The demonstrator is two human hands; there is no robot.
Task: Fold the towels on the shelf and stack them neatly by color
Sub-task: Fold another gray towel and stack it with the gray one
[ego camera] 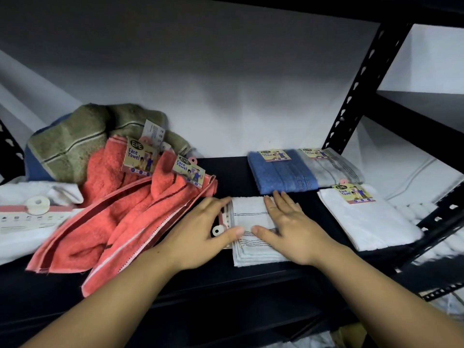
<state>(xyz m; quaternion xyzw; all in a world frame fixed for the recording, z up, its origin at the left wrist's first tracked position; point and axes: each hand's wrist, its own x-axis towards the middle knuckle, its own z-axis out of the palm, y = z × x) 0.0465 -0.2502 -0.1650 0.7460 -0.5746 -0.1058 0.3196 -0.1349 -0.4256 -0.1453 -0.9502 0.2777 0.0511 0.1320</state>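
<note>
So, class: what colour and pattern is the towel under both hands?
White towel with thin dark stripes, seen in the head view.

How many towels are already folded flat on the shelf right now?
4: a blue towel at the back, a grey towel beside it, a white towel in front right, and a striped white towel under both hands. More may lie hidden in the unfolded pile.

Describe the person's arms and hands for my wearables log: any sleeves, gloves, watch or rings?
Both forearms are bare as far as the frame shows, with no sleeves in view. The left hand and right hand wear no gloves; no watch, bracelet or ring shows on either. Fingernails look short and unpainted.
</note>
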